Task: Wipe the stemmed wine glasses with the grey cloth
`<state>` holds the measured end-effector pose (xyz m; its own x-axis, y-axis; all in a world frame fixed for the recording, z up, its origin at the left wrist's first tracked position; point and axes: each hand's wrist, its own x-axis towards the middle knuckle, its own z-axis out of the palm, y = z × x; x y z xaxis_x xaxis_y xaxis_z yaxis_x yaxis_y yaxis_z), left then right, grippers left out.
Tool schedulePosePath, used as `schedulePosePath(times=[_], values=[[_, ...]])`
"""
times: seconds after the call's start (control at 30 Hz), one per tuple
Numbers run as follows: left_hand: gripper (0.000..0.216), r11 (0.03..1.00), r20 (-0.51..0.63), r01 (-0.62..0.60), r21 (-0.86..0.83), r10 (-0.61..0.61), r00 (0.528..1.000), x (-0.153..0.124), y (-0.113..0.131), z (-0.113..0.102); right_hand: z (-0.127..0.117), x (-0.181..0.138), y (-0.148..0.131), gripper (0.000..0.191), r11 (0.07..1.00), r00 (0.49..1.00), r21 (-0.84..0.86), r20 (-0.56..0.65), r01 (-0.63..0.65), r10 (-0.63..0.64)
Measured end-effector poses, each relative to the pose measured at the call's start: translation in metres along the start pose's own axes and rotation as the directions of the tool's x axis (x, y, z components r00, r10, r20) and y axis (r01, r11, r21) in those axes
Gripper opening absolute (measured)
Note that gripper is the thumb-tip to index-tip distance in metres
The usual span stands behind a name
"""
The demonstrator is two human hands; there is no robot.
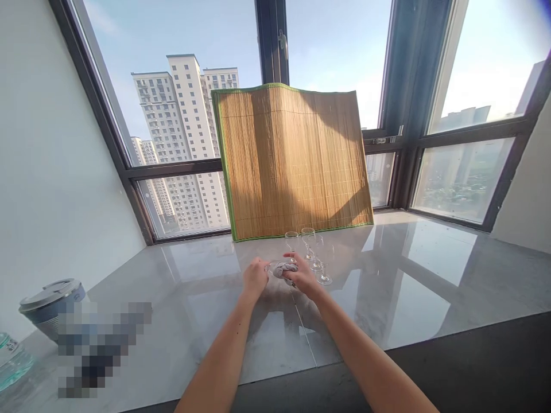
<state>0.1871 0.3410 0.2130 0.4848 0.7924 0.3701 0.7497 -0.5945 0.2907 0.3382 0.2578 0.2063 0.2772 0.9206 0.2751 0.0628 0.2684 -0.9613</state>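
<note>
My left hand (255, 277) is closed, fingers curled round one end of a small clear stemmed glass (272, 266). Most of that glass is hidden by my fingers and by a bunched grey cloth (284, 269). My right hand (303, 277) grips the cloth against the glass, with its index finger stretched over the top. Just beyond and to the right of my right hand stand several more clear stemmed glasses (308, 234), close together on the grey stone sill (206, 321). Their see-through outlines overlap, and my right hand covers part of them.
A bamboo mat with green edging (297, 166) leans upright against the window behind the glasses. At the left are a lidded cup (51, 304), a clear greenish bottle or jar (12, 361) and a pixelated patch. The sill's front edge (275, 376) runs below my forearms.
</note>
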Motion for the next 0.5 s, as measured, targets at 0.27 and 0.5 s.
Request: schedulePosePath(times=[0.27,0.5], values=[[0.013,0.928,-0.068,0.227,-0.296,-0.257,0.964,0.005,-0.012,0.001,-0.004,0.005,0.008,0.048,0.989,0.943,-0.088,-0.301,0.121,-0.142],[0.027,0.042,0.323,0.326,-0.944,-0.072,0.944,0.008,0.006,0.001,-0.001,0.01,0.023,0.048,0.931,0.949,-0.358,-0.263,0.069,-0.171]])
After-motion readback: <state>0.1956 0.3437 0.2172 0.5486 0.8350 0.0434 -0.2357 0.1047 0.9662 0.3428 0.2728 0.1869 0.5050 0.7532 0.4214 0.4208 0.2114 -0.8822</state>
